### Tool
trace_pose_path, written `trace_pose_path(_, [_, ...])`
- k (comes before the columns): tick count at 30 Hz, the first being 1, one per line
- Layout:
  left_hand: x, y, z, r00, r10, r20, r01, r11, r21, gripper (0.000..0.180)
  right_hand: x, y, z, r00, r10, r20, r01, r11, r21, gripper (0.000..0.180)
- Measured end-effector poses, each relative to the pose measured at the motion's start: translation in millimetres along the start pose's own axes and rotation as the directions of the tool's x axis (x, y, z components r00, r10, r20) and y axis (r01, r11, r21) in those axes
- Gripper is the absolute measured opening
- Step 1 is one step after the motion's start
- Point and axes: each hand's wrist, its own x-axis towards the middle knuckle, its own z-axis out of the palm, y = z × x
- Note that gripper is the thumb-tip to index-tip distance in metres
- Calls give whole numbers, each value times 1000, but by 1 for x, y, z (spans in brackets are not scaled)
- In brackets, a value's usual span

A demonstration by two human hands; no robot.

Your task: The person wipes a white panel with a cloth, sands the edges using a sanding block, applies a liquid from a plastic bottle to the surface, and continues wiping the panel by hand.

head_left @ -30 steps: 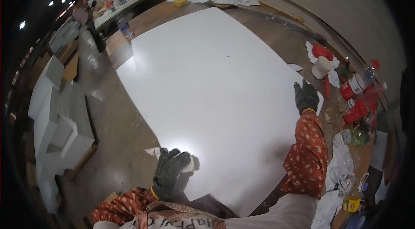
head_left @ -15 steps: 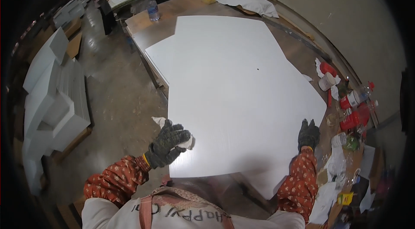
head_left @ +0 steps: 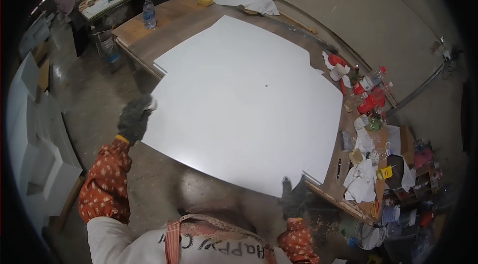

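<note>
A large white panel (head_left: 234, 99) lies on the brown worktable, with another white sheet (head_left: 159, 67) showing under its left side. At the panel's left edge my left hand (head_left: 134, 118), in a dark grey glove, is closed on a white cloth (head_left: 152, 104), mostly hidden by the fingers. My right hand (head_left: 293, 200), gloved alike, is at the panel's near edge, by its right corner. One finger or the thumb points up against that edge; the others are blurred, so I cannot tell whether they grip it. A small dark spot (head_left: 266, 85) marks the panel.
A water bottle (head_left: 149, 14) and yellow sponge (head_left: 204, 1) stand at the far end. Red-labelled bottles (head_left: 371, 100), crumpled white paper (head_left: 361, 182) and a black pen (head_left: 339, 168) crowd the right side. Stacked white pieces (head_left: 47, 139) fill the left. Another person (head_left: 72, 10) stands far left.
The panel has turned clockwise on the table. My left hand has moved left and away from me with the cloth; my right hand has come nearer, to the near edge. The view has shifted right.
</note>
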Motion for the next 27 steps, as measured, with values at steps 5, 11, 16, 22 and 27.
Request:
trace_pose_path(5, [-48,-10,-12,917,-310,-251,266,944,-196,39,-29,-59,-23,761,188,621,-445,848,288,47])
trace_pose_path(11, [-139,-41,30,590,-805,62,267,121,-956,45,-48,-173,-17,455,-730,510,170,633,755,47])
trace_pose_path(16, [-94,40,-19,560,-759,333,399,-106,-911,46,-61,-236,34,150,-767,623,-752,321,576,29])
trace_pose_path(22, [-90,33,-37,484,-822,300,519,-6,-855,29,96,-217,47,200,-944,264,741,322,589,48])
trace_pose_path(27, [-111,-5,-38,219,-932,290,424,-177,-888,14,238,-178,87,691,-597,408,436,794,423,44])
